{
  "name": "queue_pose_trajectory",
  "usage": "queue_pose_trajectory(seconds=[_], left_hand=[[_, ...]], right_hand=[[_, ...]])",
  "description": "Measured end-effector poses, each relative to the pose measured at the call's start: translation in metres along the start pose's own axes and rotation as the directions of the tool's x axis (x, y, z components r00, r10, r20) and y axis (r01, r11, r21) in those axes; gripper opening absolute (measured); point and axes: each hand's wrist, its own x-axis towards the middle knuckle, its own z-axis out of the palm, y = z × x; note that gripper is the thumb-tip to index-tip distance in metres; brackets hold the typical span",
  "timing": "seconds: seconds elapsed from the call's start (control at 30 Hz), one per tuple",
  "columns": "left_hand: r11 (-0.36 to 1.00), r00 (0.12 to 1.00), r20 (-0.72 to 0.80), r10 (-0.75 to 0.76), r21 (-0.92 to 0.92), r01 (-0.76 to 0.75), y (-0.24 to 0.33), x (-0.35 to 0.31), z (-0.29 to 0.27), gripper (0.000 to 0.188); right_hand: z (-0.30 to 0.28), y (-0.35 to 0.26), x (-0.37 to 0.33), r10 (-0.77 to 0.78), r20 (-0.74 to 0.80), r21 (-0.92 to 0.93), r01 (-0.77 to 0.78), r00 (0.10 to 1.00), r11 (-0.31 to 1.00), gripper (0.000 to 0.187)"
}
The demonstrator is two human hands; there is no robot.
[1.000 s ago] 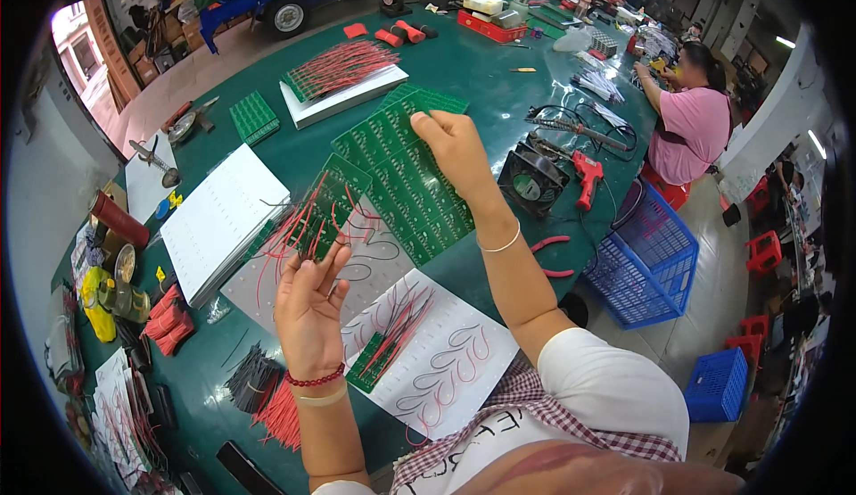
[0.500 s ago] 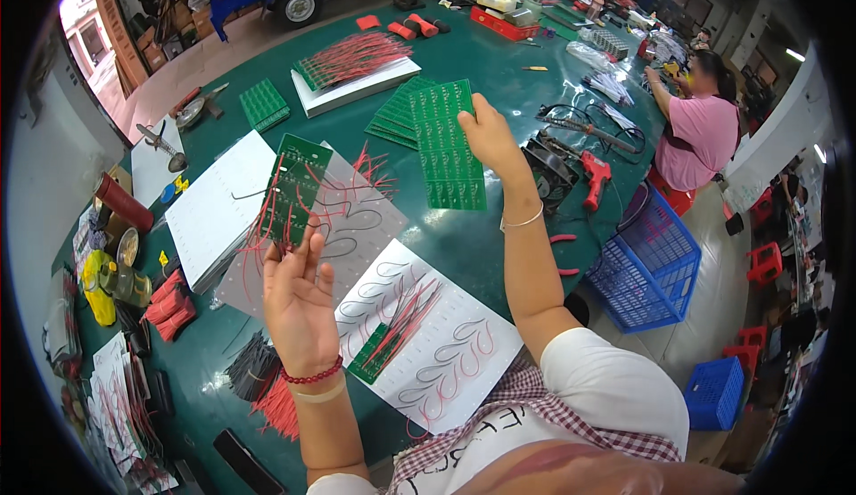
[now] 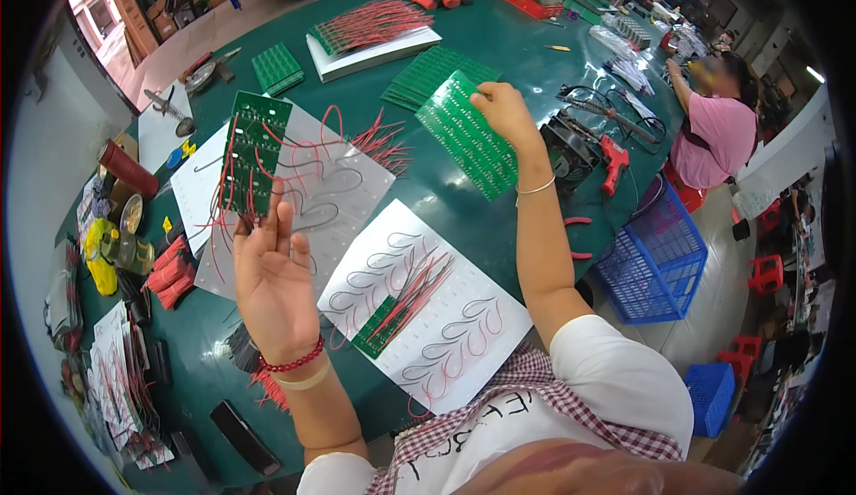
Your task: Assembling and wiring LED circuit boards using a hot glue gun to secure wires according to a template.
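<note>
In my left hand, palm up, the fingers grip the lower end of a green circuit board with red and dark wires hanging from it. My right hand pinches the upper edge of a bare green circuit board panel, held tilted above the table. Beneath it, partly covered, lies a stack of similar panels. Below my left hand's board, a grey sheet carries looped wires. Nearer me, a white board bears wire loops and a small green circuit board with red and black wires.
A white block holds wired boards at the back. Another panel stack lies left of it. To the right are a red glue gun, a black device and red-handled pliers. A person in pink sits beyond a blue basket.
My right hand has moved slightly right, and its panel now tilts from upright to slanting. My left hand with the wired board has shifted left and up. The view has shifted a little.
</note>
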Motion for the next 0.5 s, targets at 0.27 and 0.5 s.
queue_pose_trajectory(seconds=[0.27,0.5], left_hand=[[0.998,0.999,-0.008,0.053,-0.018,-0.054,0.012,0.004,-0.012,0.034],[0.998,0.999,0.016,0.052,-0.032,-0.052,0.015,0.006,-0.014,0.035]], right_hand=[[0.021,0.027,0.008,0.087,0.038,-0.130,-0.081,0.995,0.988,0.019],[0.053,0.049,0.017,0.130,0.121,-0.150,-0.111,0.984,0.982,0.022]])
